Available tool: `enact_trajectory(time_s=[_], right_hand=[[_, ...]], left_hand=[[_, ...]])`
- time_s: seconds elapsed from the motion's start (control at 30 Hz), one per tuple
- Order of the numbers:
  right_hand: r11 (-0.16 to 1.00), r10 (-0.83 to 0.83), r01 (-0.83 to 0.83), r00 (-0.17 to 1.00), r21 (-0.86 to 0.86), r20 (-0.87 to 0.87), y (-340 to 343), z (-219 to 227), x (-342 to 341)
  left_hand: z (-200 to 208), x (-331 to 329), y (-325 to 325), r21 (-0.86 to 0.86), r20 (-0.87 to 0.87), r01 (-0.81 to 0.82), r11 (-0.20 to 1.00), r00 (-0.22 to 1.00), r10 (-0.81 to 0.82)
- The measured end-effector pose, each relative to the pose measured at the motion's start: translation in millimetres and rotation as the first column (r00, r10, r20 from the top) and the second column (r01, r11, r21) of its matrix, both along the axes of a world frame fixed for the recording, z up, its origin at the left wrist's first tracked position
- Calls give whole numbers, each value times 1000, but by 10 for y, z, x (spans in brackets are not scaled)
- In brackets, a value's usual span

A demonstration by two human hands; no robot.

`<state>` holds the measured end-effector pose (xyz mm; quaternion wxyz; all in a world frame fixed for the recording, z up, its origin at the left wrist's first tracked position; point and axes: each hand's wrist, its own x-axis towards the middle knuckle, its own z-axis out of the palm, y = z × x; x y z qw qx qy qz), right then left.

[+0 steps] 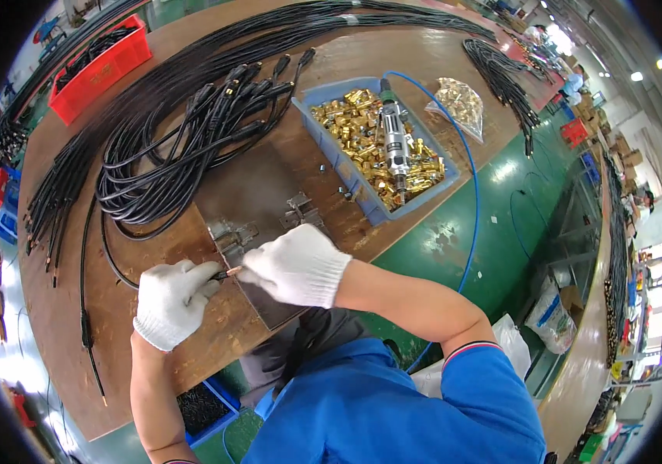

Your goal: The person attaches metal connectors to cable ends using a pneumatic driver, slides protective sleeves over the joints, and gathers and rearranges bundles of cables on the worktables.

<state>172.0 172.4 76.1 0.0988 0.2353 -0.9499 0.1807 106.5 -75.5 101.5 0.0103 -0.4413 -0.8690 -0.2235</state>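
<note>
Near the front edge of the tabletop [211, 340], the gloved left hand [176, 298] grips a black cable [222, 275] while the right hand [292, 267] pinches its bare copper end [233, 271], where an uneven twist or hard tug could bend or splay the metal

White knit gloves [162, 313] cover the left hand [176, 295] at eight o'clock and right hand [292, 267] near centre; a blue shirt [369, 410] fills six, its red-striped short sleeve [489, 383] at four, grey trousers [323, 330] near seven.
</note>
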Motion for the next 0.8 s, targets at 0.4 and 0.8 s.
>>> enact_trajectory(time_s=[0.4, 0.8], right_hand=[[684, -668, 672, 733, -284, 126, 2246, 838, 199], [656, -204, 78, 976, 751, 77, 1865, 657, -738]], left_hand=[[-154, -69, -36, 63, 124, -49, 997, 991, 41], [-253, -78, -177, 97, 50, -84, 992, 996, 79]])
